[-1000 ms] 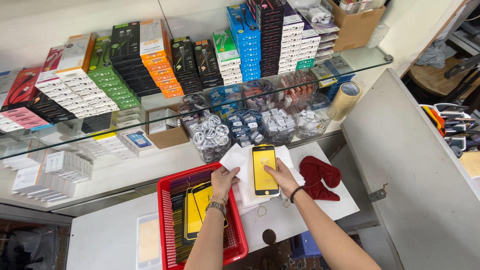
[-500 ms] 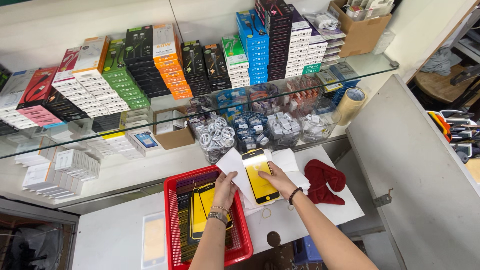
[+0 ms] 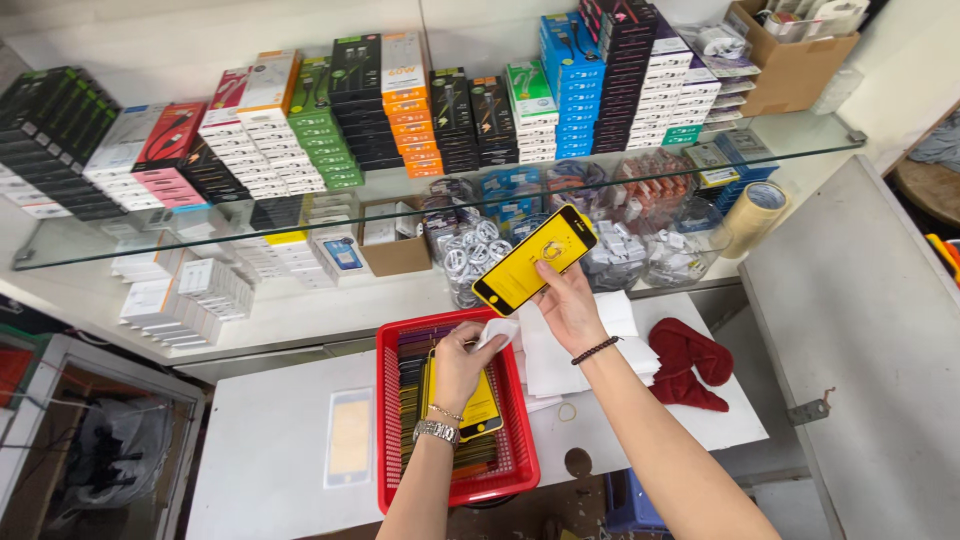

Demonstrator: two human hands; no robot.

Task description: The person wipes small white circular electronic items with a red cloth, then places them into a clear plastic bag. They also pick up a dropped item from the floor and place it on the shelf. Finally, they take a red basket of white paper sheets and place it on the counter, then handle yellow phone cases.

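Note:
My right hand point(image 3: 571, 305) holds up a flat yellow screen protector with a black border point(image 3: 533, 259), tilted, in front of the glass shelf. My left hand point(image 3: 462, 362) rests over a red plastic basket point(image 3: 518, 462) and pinches a small white wipe point(image 3: 497, 331). Under that hand lies another yellow screen protector point(image 3: 483, 410) on a stack of similar flat packs in the basket. A metal watch and a thin bracelet sit on my left wrist, a dark bead bracelet on my right.
White sheets of paper point(image 3: 550, 360) and a red cloth point(image 3: 690, 361) lie on the white table right of the basket. A clear screen protector point(image 3: 350, 437) lies to its left. Behind are a glass shelf point(image 3: 200, 225) with stacked boxes, bags of cables and a tape roll point(image 3: 754, 214).
My right hand has lifted the yellow screen protector off the white paper and raised it towards the shelf. My left hand has moved onto the basket with the white wipe.

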